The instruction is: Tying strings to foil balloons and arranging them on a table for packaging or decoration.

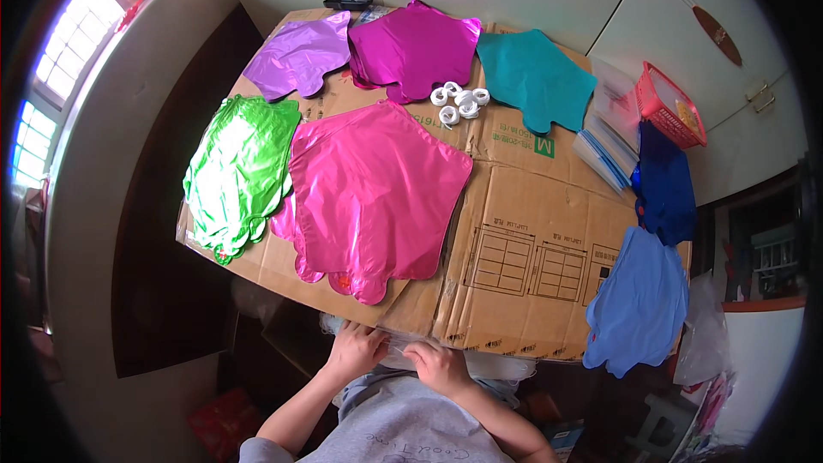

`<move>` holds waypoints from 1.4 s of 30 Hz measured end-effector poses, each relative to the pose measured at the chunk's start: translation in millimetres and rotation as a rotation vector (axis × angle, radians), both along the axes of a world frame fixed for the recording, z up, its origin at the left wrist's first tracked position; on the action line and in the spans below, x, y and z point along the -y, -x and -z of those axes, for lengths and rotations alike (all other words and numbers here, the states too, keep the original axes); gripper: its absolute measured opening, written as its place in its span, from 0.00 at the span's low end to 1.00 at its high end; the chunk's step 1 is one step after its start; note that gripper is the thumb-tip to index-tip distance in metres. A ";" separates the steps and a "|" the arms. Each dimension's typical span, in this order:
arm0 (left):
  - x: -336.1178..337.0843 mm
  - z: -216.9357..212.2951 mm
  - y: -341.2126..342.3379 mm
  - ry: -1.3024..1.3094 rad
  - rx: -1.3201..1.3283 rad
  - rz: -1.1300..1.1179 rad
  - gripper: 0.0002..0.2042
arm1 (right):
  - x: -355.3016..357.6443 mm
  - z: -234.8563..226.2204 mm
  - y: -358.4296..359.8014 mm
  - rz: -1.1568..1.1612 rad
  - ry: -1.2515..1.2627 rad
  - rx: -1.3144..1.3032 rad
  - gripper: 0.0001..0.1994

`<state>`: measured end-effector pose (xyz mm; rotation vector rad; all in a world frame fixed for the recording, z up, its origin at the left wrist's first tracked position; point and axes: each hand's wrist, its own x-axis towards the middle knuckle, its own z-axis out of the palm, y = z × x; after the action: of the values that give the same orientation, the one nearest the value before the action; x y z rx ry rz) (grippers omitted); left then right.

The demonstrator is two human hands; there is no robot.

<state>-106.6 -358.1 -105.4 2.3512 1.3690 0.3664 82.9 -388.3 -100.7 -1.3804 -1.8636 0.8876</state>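
- Clear plastic wrapper (pixel 396 345) is being held between both hands, just below the near edge of the flattened cardboard (pixel 514 249) that is covering the table.
- Left hand (pixel 356 350) is pinching the wrapper's left end with fingers curled; right hand (pixel 437 366) is gripping its right end, fingers closed on the film. What is inside the wrapper cannot be made out.
- Cardboard is lying brown and printed: dark box-shaped outline drawings are sitting on its near right part, and a small green square label is showing near its middle right, just below the teal balloon (pixel 533 77).
- Flat foil balloons are lying spread over the cardboard: a large pink balloon (pixel 377 193) at the centre left, a green balloon (pixel 240 171) touching its left side, a lilac balloon (pixel 300 56) and a magenta balloon (pixel 413 47) at the far edge, with the teal one to their right.
- White tape rolls (pixel 459 101) are clustering in a small heap between the magenta and the pink balloon.
- Light blue balloon (pixel 639 304) is hanging over the near right corner; a dark blue balloon (pixel 664 184) is lying just beyond it.
- Stack of clear flat packets (pixel 604 150) is resting at the right edge, beside the dark blue balloon.
- Red mesh basket (pixel 670 105) is standing past the packets at the far right, tilted; something yellow is lying in it, too small to tell.
- Black object (pixel 348 1) is lying at the far edge of the table.
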 end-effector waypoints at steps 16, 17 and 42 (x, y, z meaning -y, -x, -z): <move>-8.3 -88.2 -14.1 0.341 0.449 0.428 0.12 | 13.0 -115.3 -40.3 -0.344 0.068 -0.431 0.08; -9.0 -92.1 -5.1 0.430 0.485 0.462 0.09 | 14.3 -120.8 -41.5 -0.364 0.058 -0.467 0.09; -74.5 -202.7 217.8 -0.048 1.226 -0.338 0.15 | 57.6 -138.1 -224.9 0.500 -0.486 -1.014 0.06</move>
<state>-324.4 -283.6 97.3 1.3357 1.0376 1.5899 307.8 -446.0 37.3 -0.7753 -0.8143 0.6195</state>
